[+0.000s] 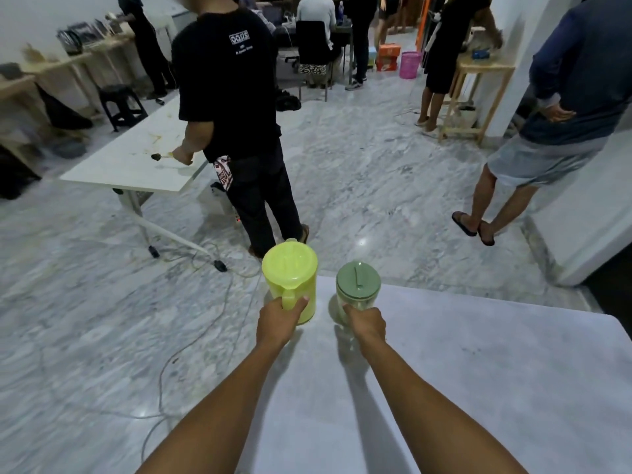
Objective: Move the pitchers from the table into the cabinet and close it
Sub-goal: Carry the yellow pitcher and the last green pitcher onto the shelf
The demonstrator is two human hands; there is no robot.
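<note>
On the grey table (478, 371), left hand (278, 319) grips the yellow pitcher (290, 278) handle — right hand (366, 325) seemingly wraps the green-lidded pitcher (357, 289).

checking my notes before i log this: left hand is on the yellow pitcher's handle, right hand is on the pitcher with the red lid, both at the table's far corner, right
Not quite: the lid is wrong. In the head view the right hand holds the clear pitcher, whose lid is green, not red. The rest stands: the left hand is on the yellow pitcher's handle, both at the far corner of the table.
</note>
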